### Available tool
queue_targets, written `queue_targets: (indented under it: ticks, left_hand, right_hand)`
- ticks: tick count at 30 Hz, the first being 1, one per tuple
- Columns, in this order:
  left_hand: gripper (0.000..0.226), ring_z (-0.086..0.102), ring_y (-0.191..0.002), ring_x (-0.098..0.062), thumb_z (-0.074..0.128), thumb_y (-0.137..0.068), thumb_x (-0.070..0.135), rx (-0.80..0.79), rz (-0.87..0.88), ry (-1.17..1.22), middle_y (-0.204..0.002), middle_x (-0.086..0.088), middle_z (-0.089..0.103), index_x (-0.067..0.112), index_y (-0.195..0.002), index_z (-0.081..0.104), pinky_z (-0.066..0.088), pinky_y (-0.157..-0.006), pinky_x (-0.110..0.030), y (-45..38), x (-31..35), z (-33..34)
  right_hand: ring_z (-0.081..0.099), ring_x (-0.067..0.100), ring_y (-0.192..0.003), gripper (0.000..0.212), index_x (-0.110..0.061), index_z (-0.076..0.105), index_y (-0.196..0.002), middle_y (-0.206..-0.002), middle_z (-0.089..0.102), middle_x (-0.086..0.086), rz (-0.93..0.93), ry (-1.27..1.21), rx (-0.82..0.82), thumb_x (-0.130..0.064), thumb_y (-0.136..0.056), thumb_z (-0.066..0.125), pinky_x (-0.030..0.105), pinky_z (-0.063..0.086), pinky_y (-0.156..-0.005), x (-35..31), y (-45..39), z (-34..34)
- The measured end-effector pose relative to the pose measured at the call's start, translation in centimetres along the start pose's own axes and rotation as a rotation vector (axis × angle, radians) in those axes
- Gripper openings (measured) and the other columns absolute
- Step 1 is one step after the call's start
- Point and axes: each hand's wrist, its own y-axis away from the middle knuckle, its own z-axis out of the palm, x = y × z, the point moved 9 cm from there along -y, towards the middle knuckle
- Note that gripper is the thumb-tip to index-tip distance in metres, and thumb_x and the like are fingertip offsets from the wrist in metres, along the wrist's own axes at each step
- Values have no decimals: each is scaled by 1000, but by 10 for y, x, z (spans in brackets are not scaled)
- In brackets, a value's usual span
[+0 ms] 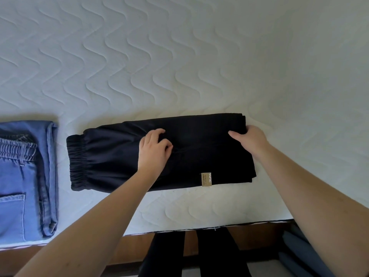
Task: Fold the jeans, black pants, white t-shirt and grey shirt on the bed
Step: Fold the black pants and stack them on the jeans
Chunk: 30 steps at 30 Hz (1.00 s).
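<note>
Left hand [153, 148] curled; right hand [249, 140] gripping.
</note>
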Motion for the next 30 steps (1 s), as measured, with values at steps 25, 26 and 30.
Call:
queue_targets:
  ticks: [25, 26, 30]
  left_hand:
    - [57, 0, -150, -27, 30, -100, 42, -383, 424, -404, -161, 0, 21, 26, -154, 22, -16, -118, -49, 53, -22, 36]
    - [56, 3, -150, -27, 32, -100, 42, -370, 438, -410, -160, 1, 24, 26, -153, 26, -15, -118, -49, 57, -28, 32]
    - [51, 30, -144, -26, 53, -91, 28, -219, 478, -283, -149, -3, 44, 18, -141, 50, 15, -120, -46, 78, -53, -8]
  right_hand:
    - [61, 9, -93, 27, -27, 46, -113, -100, 63, -9, -578, 121, -439, -31, -89, 58, 31, 49, -83, -212, 148, 134]
    - [61, 7, -90, 27, -26, 46, -112, -99, 63, -8, -591, 145, -448, -31, -89, 58, 27, 48, -80, -218, 147, 145]
    - [56, -6, -75, 18, -29, 47, -99, -87, 61, -12, -647, 215, -479, -30, -86, 60, 7, 40, -63, -237, 146, 185]
